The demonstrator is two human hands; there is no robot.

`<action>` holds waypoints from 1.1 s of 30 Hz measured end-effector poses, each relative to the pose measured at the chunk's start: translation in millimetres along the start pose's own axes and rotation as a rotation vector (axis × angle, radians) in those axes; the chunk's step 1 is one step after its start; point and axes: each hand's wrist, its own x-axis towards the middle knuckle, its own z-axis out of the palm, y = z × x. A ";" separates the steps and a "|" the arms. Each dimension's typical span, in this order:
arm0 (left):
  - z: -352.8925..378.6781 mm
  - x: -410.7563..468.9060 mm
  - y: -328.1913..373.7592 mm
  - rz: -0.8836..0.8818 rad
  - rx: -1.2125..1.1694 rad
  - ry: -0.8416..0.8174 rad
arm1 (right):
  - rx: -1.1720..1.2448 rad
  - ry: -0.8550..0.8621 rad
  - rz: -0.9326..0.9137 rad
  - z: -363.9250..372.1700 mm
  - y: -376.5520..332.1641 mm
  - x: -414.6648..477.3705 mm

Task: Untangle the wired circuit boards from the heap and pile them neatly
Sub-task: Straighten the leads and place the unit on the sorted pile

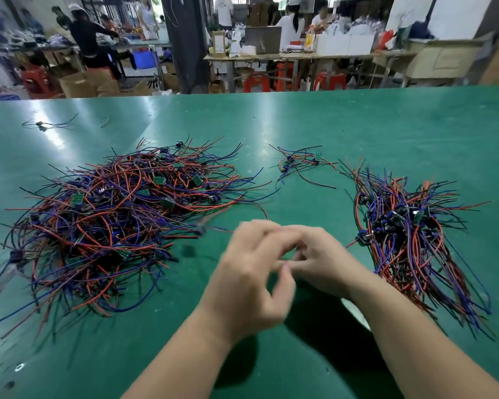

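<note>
A big tangled heap [110,220] of small green circuit boards with red, blue and black wires lies on the left of the green table [343,125]. A tidier pile [415,240] of the same boards lies on the right, its wires running roughly one way. My left hand [248,283] and my right hand [323,260] meet fingertip to fingertip between the two. A blurred wired circuit board [202,228] hangs off the heap's edge, and its wires run to my left fingertips, which pinch them. My right fingers are curled against the left ones; what they hold is hidden.
A small loose cluster of wired boards [300,164] lies beyond my hands. A single stray wired part [42,124] sits at the far left. Past the table's far edge are other workbenches, cardboard boxes, red stools and several people.
</note>
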 end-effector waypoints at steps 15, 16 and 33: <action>-2.0 1.9 -7.7 -0.196 -0.189 0.428 | 0.960 0.265 0.190 -9.2 2.3 11.1; -1.0 1.8 -8.2 -0.269 -0.206 0.403 | 1.001 0.283 0.197 -11.8 1.1 10.3; 8.5 3.6 8.6 -0.747 -0.970 -0.136 | 1.205 0.228 0.180 -22.2 -8.2 2.5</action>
